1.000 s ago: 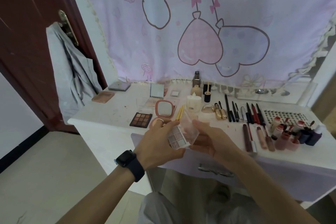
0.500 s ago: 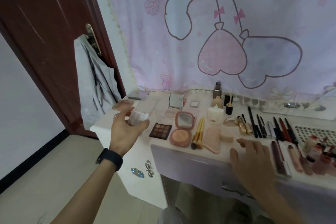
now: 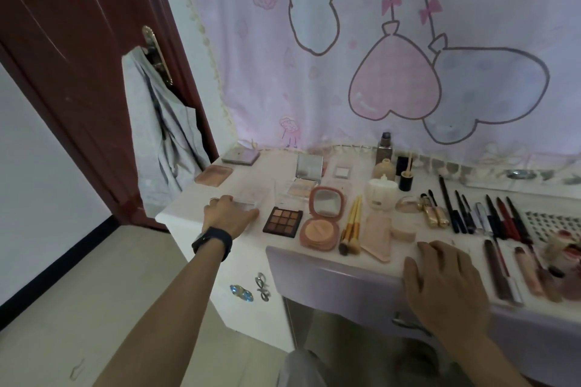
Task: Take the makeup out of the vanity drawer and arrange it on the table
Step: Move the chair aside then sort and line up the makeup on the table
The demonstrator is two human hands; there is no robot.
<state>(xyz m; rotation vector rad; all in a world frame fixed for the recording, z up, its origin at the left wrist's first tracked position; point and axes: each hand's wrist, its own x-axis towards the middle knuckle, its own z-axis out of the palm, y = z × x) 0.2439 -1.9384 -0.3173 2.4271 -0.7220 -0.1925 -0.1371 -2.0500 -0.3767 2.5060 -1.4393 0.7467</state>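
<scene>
**CLEAR CASE NOW DOWN AT THE DESK'S LEFT FRONT CORNER**

Change: the clear case (image 3: 250,202), held in the air off the left edge 0.5 s ago, now lies on the desk (image 3: 188,203) just inside its left front corner. The right hand (image 3: 446,286) has settled onto the front edge.

1. Desk: the top carries laid-out makeup in rows, running from the left edge toward the right edge.
2. Drawer (image 3: 339,286): the lilac front sits under the front edge and looks pushed in or nearly so. The inside is hidden, so what remains in it cannot be told.
3. Right hand: fingers spread, palm down on the front edge above the drawer, holding nothing.
4. Left hand (image 3: 231,217): lies over the near side of the clear case. Whether the fingers pinch it or only rest on it cannot be told.
5. Pink mirror compact (image 3: 323,217): open, near the front edge.
6. 9-pan eyeshadow palette (image 3: 283,220): just beside the compact, between it and the clear case.
7. Gold-handled brushes (image 3: 352,226): a bundle just right of the compact.
8. Pencils (image 3: 471,214): a row toward the right edge.

Status (judgement): arranging looks largely done. The clear case awaits release and perhaps squaring with its neighbours. A check of the drawer for leftovers remains.
</scene>
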